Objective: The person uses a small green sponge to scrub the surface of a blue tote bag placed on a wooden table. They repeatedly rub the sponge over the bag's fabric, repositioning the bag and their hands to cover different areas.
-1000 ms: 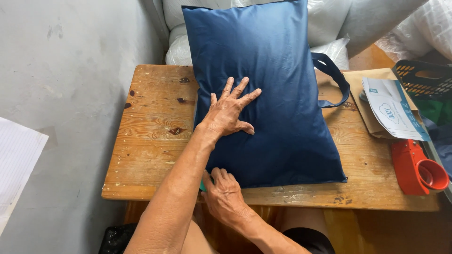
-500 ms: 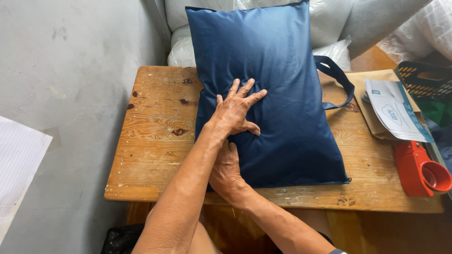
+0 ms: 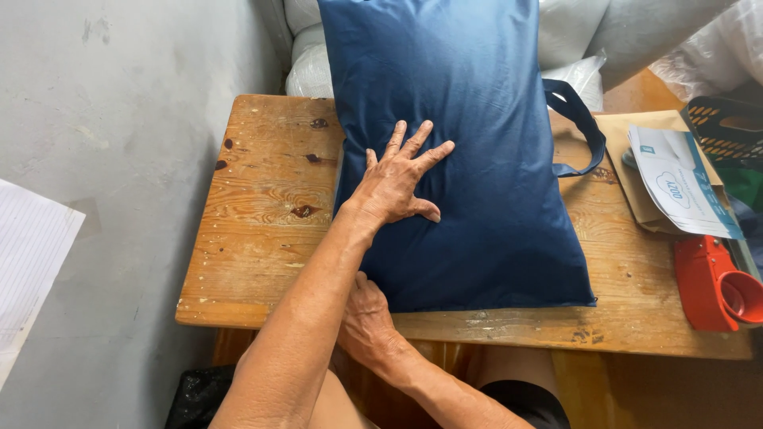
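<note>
A plump dark blue pillow (image 3: pixel 477 159) lies on a worn wooden table (image 3: pixel 262 199), its far end leaning on white sacks. My left hand (image 3: pixel 397 187) rests flat on the pillow's left half with its fingers spread wide and holds nothing. My right hand (image 3: pixel 366 318) reaches under my left forearm to the pillow's near left corner at the table's front edge. Its fingers are curled there, but the forearm hides the fingertips, so what they grip is unclear. A blue strap loop (image 3: pixel 580 127) sticks out from the pillow's right side.
At the table's right end lie a brown envelope (image 3: pixel 636 199) with a white and blue leaflet (image 3: pixel 683 187) on it and a red tape dispenser (image 3: pixel 715 282). A black basket (image 3: pixel 727 131) stands beyond. White sacks (image 3: pixel 314 67) are stacked behind the table; a grey wall (image 3: pixel 119 119) is on the left.
My right hand went up along the pillow's near left corner under my left forearm, then drew back to the table's front edge. My left hand stayed spread on the pillow.
</note>
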